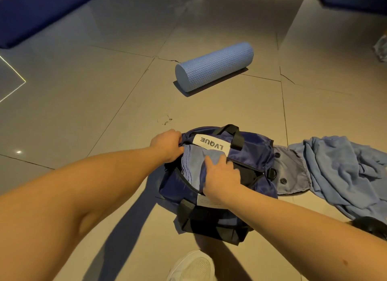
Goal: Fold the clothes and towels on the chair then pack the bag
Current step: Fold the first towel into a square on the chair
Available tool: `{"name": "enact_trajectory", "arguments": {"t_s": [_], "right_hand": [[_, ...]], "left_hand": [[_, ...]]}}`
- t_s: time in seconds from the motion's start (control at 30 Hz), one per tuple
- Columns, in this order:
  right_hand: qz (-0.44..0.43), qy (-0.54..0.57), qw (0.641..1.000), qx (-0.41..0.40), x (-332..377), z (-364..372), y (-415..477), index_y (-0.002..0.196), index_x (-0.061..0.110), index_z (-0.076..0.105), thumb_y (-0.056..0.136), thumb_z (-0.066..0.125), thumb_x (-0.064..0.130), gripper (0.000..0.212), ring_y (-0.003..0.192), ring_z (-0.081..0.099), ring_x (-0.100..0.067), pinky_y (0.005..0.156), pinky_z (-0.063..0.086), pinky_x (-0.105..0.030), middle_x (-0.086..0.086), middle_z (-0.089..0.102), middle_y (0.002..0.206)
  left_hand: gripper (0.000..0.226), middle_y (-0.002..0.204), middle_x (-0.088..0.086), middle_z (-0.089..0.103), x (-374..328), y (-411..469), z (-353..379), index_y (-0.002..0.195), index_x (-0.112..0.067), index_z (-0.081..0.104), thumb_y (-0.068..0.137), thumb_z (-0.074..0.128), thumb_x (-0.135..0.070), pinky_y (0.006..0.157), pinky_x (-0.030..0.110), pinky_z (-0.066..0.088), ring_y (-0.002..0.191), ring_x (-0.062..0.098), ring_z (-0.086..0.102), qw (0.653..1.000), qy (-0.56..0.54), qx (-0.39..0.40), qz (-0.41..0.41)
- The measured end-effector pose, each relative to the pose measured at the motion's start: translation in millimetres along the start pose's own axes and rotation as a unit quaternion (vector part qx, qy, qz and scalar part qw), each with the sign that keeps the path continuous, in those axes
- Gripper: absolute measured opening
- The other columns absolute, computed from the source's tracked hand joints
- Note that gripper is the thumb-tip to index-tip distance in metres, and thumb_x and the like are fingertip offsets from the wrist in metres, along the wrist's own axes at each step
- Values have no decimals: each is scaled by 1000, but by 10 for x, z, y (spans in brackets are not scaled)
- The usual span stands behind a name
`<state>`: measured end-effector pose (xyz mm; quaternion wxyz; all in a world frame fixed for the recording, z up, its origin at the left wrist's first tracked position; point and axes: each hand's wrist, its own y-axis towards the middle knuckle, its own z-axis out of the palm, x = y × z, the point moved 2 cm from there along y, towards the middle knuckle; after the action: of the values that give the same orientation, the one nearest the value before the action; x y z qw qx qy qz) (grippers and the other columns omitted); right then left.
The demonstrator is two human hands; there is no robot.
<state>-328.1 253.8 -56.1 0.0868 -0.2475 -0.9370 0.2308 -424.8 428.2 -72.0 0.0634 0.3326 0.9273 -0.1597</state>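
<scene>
Your left grip's [167, 144] fingertips are hidden inside the bag [251, 151], and its interior is mostly covered. That grip curls over the bag's rim. Your right grip [222, 176] lies spread flat, pressing the folded towel [192, 163], which sits half in the opening between both grips. A loose garment [339, 167] lies beside the bag.

Floor [83, 113], large glossy grey tiles, cracked along joints right of centre. Lying directly on it:
- navy duffel bag [255, 153], near centre, unzipped, grey flap [291, 171] spread flat to its right
- light-blue crumpled cloth [339, 171], just beside that flap, far right
- pale-blue textured foam roller [214, 66], on its side, well beyond the bag
- dark-blue mat [41, 12], far upper left
- second dark-blue mat [351, 0], upper right corner
- white shoe [194, 266], bottom edge
- small dark stain [167, 120], just beyond the bag
</scene>
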Motion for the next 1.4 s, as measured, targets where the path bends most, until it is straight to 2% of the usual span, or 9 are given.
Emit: {"name": "enact_trajectory", "arguments": {"t_s": [0.13, 0.33, 0.47, 0.6, 0.77, 0.97, 1.17, 1.3, 1.4], "right_hand": [[-156, -8, 985, -74, 89, -25, 42, 148, 19, 41, 94, 64, 35, 62, 143, 23, -37, 108, 36, -48, -14, 28, 156], [-182, 17, 982, 52, 231, 131, 224, 162, 32, 16, 97, 63, 28, 80, 155, -13, -36, 122, 7, -66, -3, -9, 171], [-187, 18, 978, 86, 237, 143, 308, 163, 34, 6, 95, 64, 23, 91, 155, -16, -36, 121, 7, -69, -1, -13, 171], [-199, 20, 976, 87, 220, 127, 395, 164, 29, 3, 94, 63, 21, 92, 156, -7, -34, 122, 15, -63, 1, -7, 172], [-216, 48, 974, 57, 162, 179, 430, 164, 19, 9, 99, 59, 28, 83, 157, -2, -30, 122, 17, -62, -1, 1, 172], [-200, 8, 979, -46, 72, 198, 399, 150, 16, 43, 97, 58, 32, 57, 152, 17, -32, 122, 20, -55, -11, 29, 162], [-171, 37, 984, 29, 48, 149, 393, 155, 20, 35, 101, 54, 32, 59, 150, 13, -37, 120, 19, -61, -10, 21, 165], [-213, 122, 968, -61, -88, 44, 258, 120, 13, 66, 98, 52, 20, 27, 131, 42, -31, 105, 43, -57, -5, 58, 126], [-171, 209, 955, -122, -381, -102, 102, 105, 12, 70, 98, 51, 15, 20, 108, 55, -28, 86, 53, -53, -5, 66, 108]], "left_hand": [[22, 106, 2, 60, -24, 102, -35, 102, -20, 59, 95, 60, -41, 71, 34, 42, 92, 28, 57, 999, 36, 15, 20], [16, 84, -2, 66, -95, 122, -173, 83, -25, 61, 92, 67, -37, 67, 34, 51, 80, 21, 62, 998, -48, 1, 46], [15, 81, -7, 62, -41, 3, -288, 84, -29, 61, 93, 68, -38, 65, 33, 50, 76, 14, 59, 988, -121, -39, 82], [15, 82, -11, 57, -32, -93, -329, 81, -28, 56, 93, 65, -31, 64, 30, 46, 76, 15, 55, 972, -156, -135, 116], [12, 88, -6, 58, -130, 23, -247, 84, -25, 54, 89, 61, -33, 62, 32, 38, 80, 21, 57, 986, -19, -130, 102], [17, 105, 0, 58, -328, 123, -292, 104, -22, 64, 95, 64, -37, 76, 40, 49, 96, 23, 56, 974, 35, -124, 189], [11, 94, -9, 52, -291, 10, -297, 99, -24, 59, 97, 59, -34, 74, 30, 38, 86, 16, 52, 969, 7, -129, 212], [17, 96, -8, 55, -433, 3, -290, 97, -27, 58, 94, 58, -44, 77, 33, 48, 87, 16, 55, 971, 40, -109, 210], [21, 98, -7, 56, -700, 4, -285, 99, -26, 62, 94, 58, -46, 76, 30, 45, 88, 15, 53, 969, 27, -112, 219]]}}
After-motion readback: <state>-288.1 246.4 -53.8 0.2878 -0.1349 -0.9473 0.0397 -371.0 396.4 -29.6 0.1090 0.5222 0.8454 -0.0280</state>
